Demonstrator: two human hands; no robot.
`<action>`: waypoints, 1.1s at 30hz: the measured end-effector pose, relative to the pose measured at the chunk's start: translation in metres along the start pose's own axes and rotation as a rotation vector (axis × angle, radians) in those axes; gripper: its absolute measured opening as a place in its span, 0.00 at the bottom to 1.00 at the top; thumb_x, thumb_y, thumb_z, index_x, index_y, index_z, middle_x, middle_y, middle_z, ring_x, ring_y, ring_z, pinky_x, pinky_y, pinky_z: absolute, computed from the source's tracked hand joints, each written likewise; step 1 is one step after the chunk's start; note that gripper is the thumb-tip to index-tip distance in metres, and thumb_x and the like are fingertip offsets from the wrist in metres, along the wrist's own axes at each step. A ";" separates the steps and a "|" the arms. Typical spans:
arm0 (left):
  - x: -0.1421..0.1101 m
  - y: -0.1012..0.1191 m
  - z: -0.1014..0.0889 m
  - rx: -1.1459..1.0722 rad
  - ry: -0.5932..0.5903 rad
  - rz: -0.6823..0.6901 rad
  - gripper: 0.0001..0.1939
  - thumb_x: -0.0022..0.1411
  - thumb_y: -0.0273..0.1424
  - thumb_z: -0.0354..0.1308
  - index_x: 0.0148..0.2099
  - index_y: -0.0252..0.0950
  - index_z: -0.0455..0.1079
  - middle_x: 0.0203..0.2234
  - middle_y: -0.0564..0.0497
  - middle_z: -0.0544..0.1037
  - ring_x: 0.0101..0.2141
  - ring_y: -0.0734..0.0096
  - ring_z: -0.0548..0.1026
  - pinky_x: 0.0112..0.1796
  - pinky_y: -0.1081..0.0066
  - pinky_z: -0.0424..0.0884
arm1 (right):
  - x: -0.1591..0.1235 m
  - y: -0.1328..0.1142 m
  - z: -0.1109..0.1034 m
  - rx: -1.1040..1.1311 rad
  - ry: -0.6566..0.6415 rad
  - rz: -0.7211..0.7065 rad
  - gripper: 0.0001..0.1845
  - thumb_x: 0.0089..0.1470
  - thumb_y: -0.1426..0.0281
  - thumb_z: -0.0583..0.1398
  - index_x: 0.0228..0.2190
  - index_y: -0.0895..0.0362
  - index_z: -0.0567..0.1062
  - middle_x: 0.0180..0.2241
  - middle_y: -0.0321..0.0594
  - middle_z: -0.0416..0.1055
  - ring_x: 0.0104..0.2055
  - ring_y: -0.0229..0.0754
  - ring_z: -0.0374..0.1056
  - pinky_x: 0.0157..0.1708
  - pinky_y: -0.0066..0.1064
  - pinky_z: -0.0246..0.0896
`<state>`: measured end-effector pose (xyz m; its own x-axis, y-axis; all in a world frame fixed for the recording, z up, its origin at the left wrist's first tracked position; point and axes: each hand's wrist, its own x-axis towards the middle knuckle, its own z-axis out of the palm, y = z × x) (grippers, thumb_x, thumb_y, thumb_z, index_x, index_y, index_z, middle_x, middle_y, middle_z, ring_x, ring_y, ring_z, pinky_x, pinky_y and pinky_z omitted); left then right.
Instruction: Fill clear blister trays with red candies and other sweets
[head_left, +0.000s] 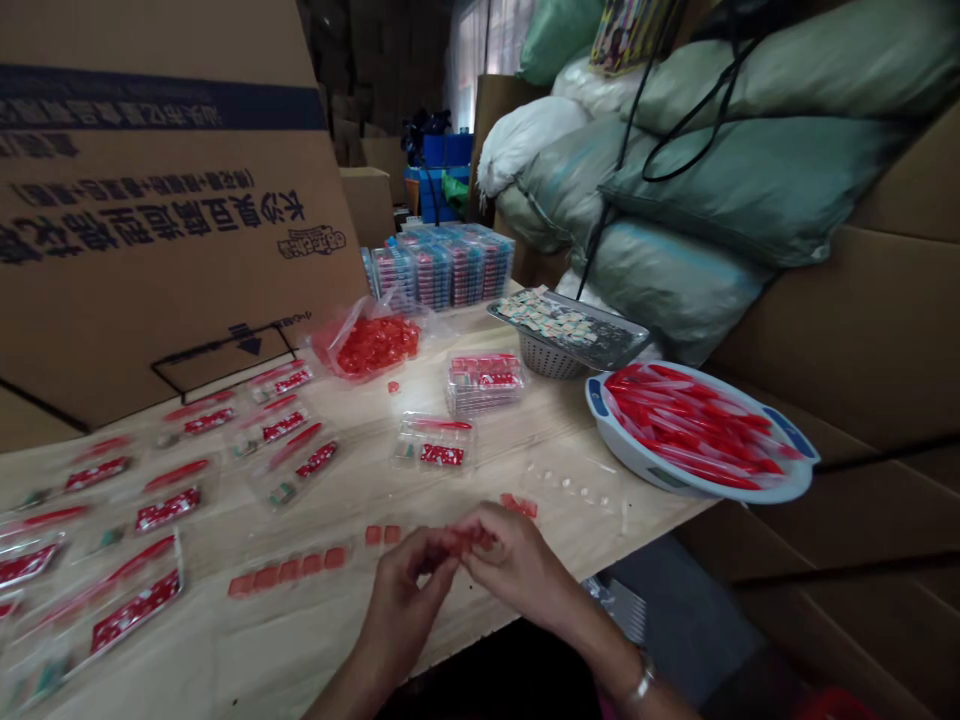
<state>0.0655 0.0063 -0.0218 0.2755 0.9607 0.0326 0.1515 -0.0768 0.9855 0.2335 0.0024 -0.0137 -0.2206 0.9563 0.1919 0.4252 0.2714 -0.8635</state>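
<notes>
Both my hands meet near the front edge of the wooden table (322, 640). My left hand (405, 590) and my right hand (510, 565) pinch a small strip of red plastic pieces (469, 538) between their fingertips. A row of red square pieces (289, 572) lies on the table just left of my hands, and two more red squares (382, 534) lie close by. A clear blister pack (435, 442) with a red pen and a red card lies beyond my hands.
Several filled clear packs (161, 510) cover the left of the table. A bag of red pieces (367, 345), a stack of packs (484, 380), a white basin of red pens (697, 430), a metal tray on a basket (570, 330) and a large cardboard box (165, 200) stand behind.
</notes>
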 end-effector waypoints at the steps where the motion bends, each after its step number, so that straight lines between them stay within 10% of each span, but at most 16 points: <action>1: -0.010 -0.003 0.002 -0.067 0.015 -0.039 0.07 0.55 0.34 0.59 0.34 0.36 0.73 0.28 0.49 0.80 0.31 0.67 0.77 0.34 0.71 0.72 | -0.009 -0.003 0.007 0.056 -0.004 0.038 0.10 0.47 0.80 0.59 0.32 0.56 0.74 0.31 0.35 0.73 0.34 0.37 0.69 0.35 0.26 0.60; 9: -0.046 -0.008 -0.014 -0.092 0.038 -0.197 0.06 0.48 0.33 0.64 0.28 0.35 0.74 0.22 0.52 0.76 0.26 0.71 0.72 0.30 0.74 0.67 | -0.040 -0.015 0.049 0.263 0.008 0.235 0.05 0.45 0.76 0.58 0.26 0.57 0.74 0.24 0.34 0.71 0.26 0.35 0.65 0.25 0.24 0.57; 15: -0.046 -0.011 -0.031 -0.577 0.041 -0.565 0.07 0.41 0.29 0.65 0.25 0.35 0.71 0.18 0.55 0.75 0.22 0.76 0.69 0.28 0.76 0.64 | -0.036 -0.015 0.061 0.578 -0.089 0.336 0.09 0.46 0.64 0.64 0.28 0.57 0.74 0.25 0.35 0.71 0.27 0.36 0.66 0.28 0.25 0.59; 33: -0.039 -0.021 -0.051 -0.404 0.060 -0.319 0.11 0.45 0.35 0.70 0.26 0.36 0.72 0.21 0.54 0.77 0.26 0.70 0.75 0.32 0.73 0.70 | 0.001 -0.033 0.044 0.442 -0.222 0.069 0.03 0.46 0.73 0.65 0.28 0.57 0.77 0.27 0.33 0.70 0.30 0.34 0.66 0.31 0.25 0.61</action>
<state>0.0034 -0.0164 -0.0351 0.2183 0.9342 -0.2823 -0.1627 0.3200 0.9333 0.1807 -0.0104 -0.0056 -0.4074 0.9110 0.0647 0.0435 0.0902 -0.9950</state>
